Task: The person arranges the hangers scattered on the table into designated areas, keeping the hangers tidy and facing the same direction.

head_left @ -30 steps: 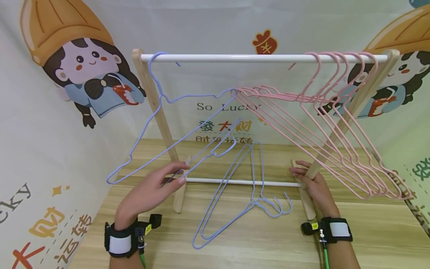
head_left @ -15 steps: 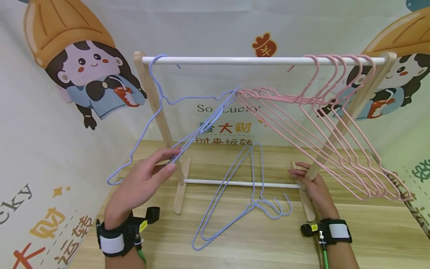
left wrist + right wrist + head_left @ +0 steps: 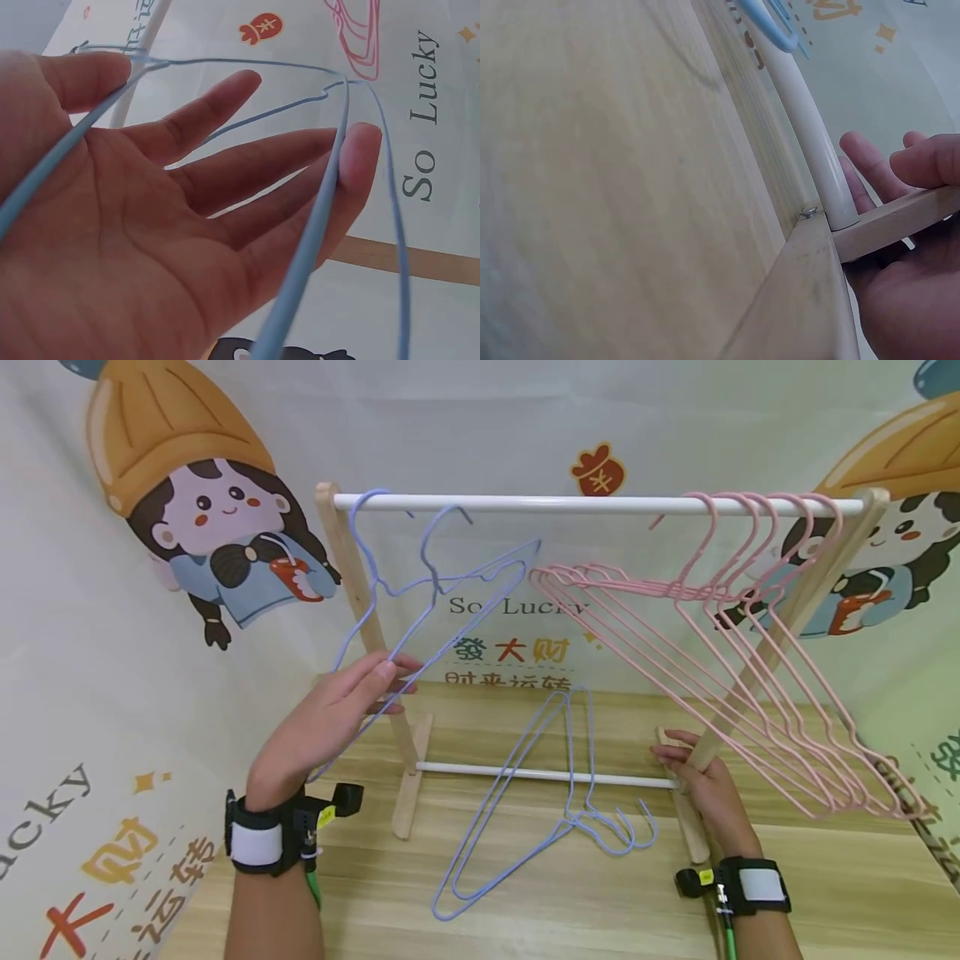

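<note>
My left hand [image 3: 322,710] holds a blue wire hanger [image 3: 435,580] below the upper rod [image 3: 562,504] of a small clothes rack. In the left wrist view its thumb lies at one wire and the little finger at the long bottom wire [image 3: 304,259]; the other fingers extend inside the frame. The hanger's hook is level with the rod, and I cannot tell whether it rests over it. Another blue hanger [image 3: 363,547] hangs at the rod's left end. My right hand [image 3: 712,789] grips the foot of the right wooden post [image 3: 896,225], thumb and fingers on opposite sides.
Several pink hangers [image 3: 701,552] hang on the rod's right part. Two blue hangers [image 3: 517,857] lean on the lower white bar [image 3: 480,770], hooks toward the right. Printed cloth [image 3: 480,435] stands behind the wooden tabletop [image 3: 570,910].
My left hand has raised the blue hanger and turned it, so its hook now points up at the rod beside the hung blue one. My right hand has stayed on the post.
</note>
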Available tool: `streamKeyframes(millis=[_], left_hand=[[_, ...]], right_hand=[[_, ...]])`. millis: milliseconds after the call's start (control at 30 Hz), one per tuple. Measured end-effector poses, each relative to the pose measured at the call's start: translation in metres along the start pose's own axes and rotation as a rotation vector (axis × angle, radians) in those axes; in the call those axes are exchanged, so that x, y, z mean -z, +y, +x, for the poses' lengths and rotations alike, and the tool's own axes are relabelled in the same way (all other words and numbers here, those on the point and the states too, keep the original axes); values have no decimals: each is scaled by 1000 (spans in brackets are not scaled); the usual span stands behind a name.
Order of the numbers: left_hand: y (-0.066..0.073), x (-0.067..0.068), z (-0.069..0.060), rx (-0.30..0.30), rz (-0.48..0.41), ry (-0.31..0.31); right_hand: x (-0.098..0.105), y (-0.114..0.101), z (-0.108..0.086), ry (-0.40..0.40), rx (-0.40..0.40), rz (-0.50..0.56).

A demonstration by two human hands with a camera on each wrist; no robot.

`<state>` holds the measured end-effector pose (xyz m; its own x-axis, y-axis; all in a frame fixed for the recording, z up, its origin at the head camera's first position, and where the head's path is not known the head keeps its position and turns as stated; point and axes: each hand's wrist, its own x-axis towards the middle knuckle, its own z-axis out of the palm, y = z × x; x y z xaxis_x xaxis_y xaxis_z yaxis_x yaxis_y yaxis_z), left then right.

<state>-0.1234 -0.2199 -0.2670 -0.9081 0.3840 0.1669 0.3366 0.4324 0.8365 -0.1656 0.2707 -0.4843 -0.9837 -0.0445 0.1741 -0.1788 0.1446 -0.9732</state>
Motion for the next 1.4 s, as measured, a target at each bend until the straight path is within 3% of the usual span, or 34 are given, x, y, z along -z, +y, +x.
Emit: streamKeyframes(millis=[133,433,800,933,1167,1400], left_hand=[[6,5,2,34,-43,-10],[15,8,8,49,-99,1],[3,1,17,104,-84,-34],[3,1,14,107,-11,-8],[16,5,-9,65,237,138],[21,5,-28,9,313,223]], right_hand=[[0,4,-2,13,5,1],[1,8,-4,25,23,17],[-2,8,-3,18,22,-6],[-2,7,-2,18,21,12],[-2,5,-1,11,25,-7],[-2,4,1,16,20,-8]])
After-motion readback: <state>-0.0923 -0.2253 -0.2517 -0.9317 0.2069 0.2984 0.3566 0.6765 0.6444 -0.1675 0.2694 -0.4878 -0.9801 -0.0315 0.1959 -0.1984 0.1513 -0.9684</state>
